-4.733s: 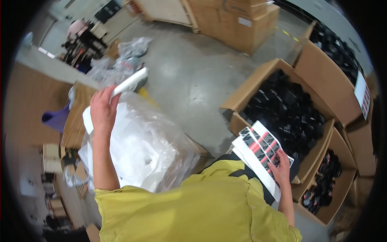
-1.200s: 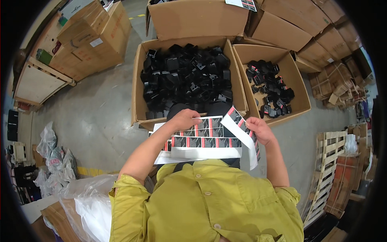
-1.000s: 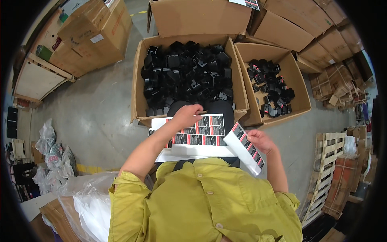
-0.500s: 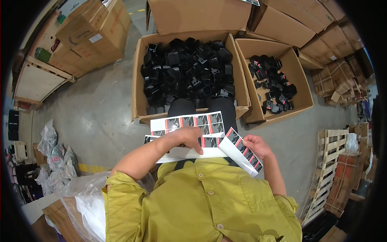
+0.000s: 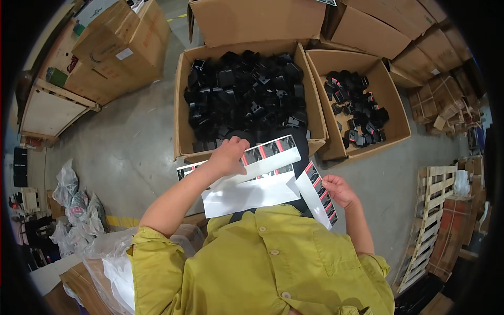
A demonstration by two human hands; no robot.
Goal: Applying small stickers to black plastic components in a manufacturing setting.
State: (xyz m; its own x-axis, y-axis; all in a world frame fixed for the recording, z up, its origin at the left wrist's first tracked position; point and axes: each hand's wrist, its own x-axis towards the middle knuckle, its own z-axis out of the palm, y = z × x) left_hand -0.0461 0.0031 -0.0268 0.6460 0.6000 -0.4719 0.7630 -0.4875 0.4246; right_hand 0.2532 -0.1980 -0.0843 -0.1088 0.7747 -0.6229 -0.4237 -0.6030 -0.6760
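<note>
My left hand (image 5: 229, 156) grips the upper edge of a sticker sheet (image 5: 273, 161) lying over my lap, and the sheet's printed edge is curled over. Black, red and grey printed stickers run along that edge. Below it a blank white strip of paper (image 5: 247, 198) spreads toward my shirt. Out to the right, my right hand (image 5: 340, 191) pinches a narrow strip of stickers (image 5: 315, 195) by its right edge; the strip hangs at a slant, white on its left part. The fingertips of my left hand are partly hidden behind the sheet.
Just past my knees stands an open cardboard box (image 5: 180, 110) heaped with black plastic parts (image 5: 241, 97). To its right, a smaller open box (image 5: 396, 113) holds several black parts with red-marked stickers (image 5: 362, 105). A wooden pallet (image 5: 428, 226) leans at the right; plastic bags (image 5: 79, 210) lie left.
My left hand has moved up and left, taking hold of the sheet's far edge and curling it over. My right hand keeps its strip, which has turned slightly more upright.
</note>
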